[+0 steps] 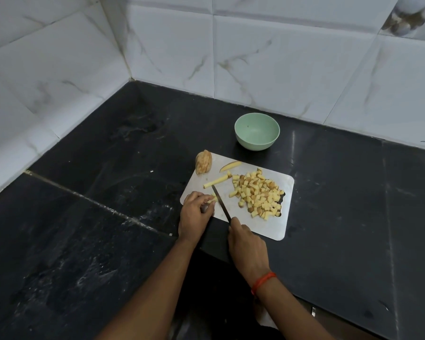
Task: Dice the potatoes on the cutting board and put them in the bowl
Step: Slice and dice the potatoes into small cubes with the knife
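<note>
A white cutting board (268, 225) lies on the black counter. On its right side is a pile of diced potato (258, 193). A potato stick (217, 181) and a thin slice (230, 166) lie near its far edge, and a potato chunk with skin (203, 162) stands at its far left corner. My left hand (194, 215) pinches short potato strips (212, 199) against the board. My right hand (247, 246) grips a knife (220, 204), whose blade rests right beside the strips. A pale green bowl (257, 131), with nothing in it, stands beyond the board.
The black stone counter (108, 192) meets white marble-look tiled walls (280, 57) at the back and left, forming a corner. The counter's front edge runs just below my right wrist, which wears a red thread.
</note>
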